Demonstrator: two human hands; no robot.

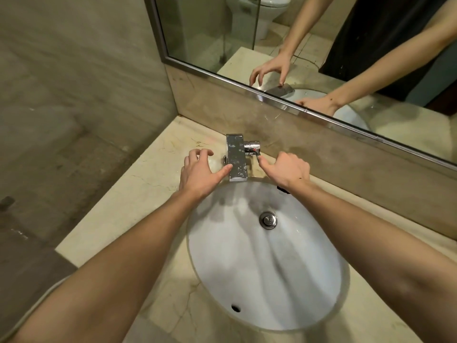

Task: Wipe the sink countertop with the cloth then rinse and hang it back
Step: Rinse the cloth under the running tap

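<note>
At the sink the cloth is not showing anywhere, so I cannot tell where it is lying or hanging; the counter is running pale round the basin, and whether it is wiped yet I cannot judge. No water is running from the tap, which is standing at the basin's back edge, above the drain. The left hand is hovering just beside the tap with fingers spread and loosely bent, its thumb touching the spout's left side and gripping nothing; probably it is steadying the spout. The right hand is keeping most fingers curled under while one finger is reaching out straight to the tip of the lever; it is holding nothing, and seemingly it is placed to nudge the lever, likely to work the water for the rinse. Something small and dark is peeking out under the right wrist at the rim; I cannot tell what. Behind, the mirror is reflecting both hands.
</note>
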